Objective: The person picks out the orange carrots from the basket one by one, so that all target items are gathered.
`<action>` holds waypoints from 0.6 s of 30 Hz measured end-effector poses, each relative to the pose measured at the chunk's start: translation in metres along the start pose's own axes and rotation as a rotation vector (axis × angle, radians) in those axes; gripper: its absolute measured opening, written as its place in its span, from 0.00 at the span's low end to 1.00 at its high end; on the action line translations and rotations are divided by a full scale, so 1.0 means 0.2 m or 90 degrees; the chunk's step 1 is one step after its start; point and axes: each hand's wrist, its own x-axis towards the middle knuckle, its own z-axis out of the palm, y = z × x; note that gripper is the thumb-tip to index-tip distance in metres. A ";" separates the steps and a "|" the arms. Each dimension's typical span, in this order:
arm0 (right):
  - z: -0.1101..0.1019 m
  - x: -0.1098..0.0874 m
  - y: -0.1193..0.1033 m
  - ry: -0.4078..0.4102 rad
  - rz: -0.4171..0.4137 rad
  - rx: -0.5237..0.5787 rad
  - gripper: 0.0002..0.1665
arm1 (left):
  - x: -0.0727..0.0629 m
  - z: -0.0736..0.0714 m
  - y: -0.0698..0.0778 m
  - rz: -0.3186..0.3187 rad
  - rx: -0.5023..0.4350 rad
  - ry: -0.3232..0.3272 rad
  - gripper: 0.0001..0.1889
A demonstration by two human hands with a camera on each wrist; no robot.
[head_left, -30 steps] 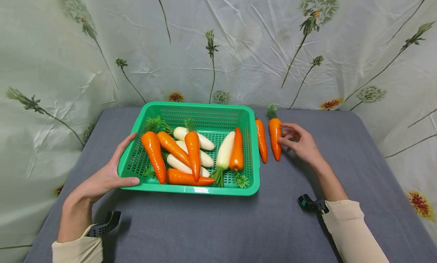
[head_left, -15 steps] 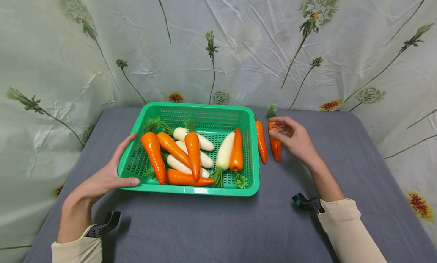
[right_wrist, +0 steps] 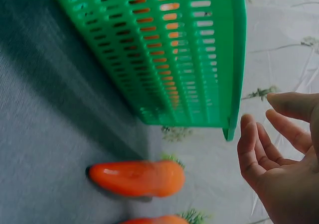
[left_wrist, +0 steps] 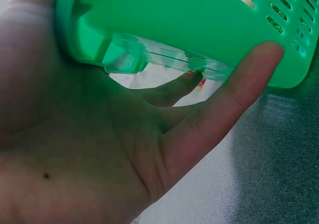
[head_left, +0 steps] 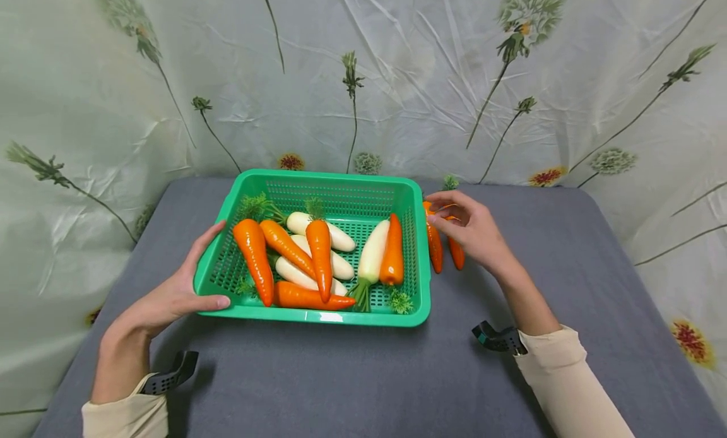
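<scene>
A green plastic basket [head_left: 341, 320] holds several orange carrots [head_left: 254, 255] and several white radishes [head_left: 372, 252] with leafy green tops. My left hand [head_left: 182, 286] grips its left side, thumb over the front rim and fingers along the outer wall; in the left wrist view that hand [left_wrist: 99, 144] lies against the green wall [left_wrist: 169, 20]. Beyond the right wall, two carrots lie side by side on the cloth, the nearer-to-basket carrot [head_left: 435, 252] and the outer carrot [head_left: 457, 255]. My right hand [head_left: 474, 230] hovers over their upper parts, fingers loosely bent and holding nothing.
Grey cloth [head_left: 341, 381] covers the table. A pale curtain [head_left: 397, 78] printed with dandelions hangs behind and around it. A loose leafy sprig [head_left: 401, 301] is in the basket's front right corner. Each wrist wears a black band [head_left: 500, 339].
My right hand has moved left, from beside the outer carrot to over both carrots and close to the basket's right rim. The left hand and the basket have stayed in place.
</scene>
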 end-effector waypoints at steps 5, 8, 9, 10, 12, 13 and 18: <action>0.05 0.01 -0.04 -0.021 -0.022 0.026 0.23 | -0.02 0.00 -0.01 -0.004 0.007 0.003 0.63; 0.08 0.01 -0.07 -0.032 -0.030 0.039 0.23 | -0.01 0.00 -0.01 0.001 0.003 0.002 0.63; 0.09 0.01 -0.08 -0.034 -0.028 0.048 0.23 | -0.01 0.00 -0.01 0.003 -0.001 0.002 0.62; 0.10 0.01 -0.09 -0.038 -0.028 0.056 0.23 | -0.01 0.00 -0.01 0.005 -0.003 0.002 0.62; 0.12 0.02 -0.11 -0.048 -0.027 0.068 0.23 | 0.00 0.01 -0.01 0.007 -0.008 0.002 0.63; 0.13 0.02 -0.12 -0.054 -0.029 0.072 0.22 | 0.00 0.01 0.00 0.008 -0.007 0.002 0.63; 0.18 0.04 -0.16 -0.082 -0.042 0.082 0.22 | 0.00 0.00 0.00 0.005 -0.007 0.001 0.63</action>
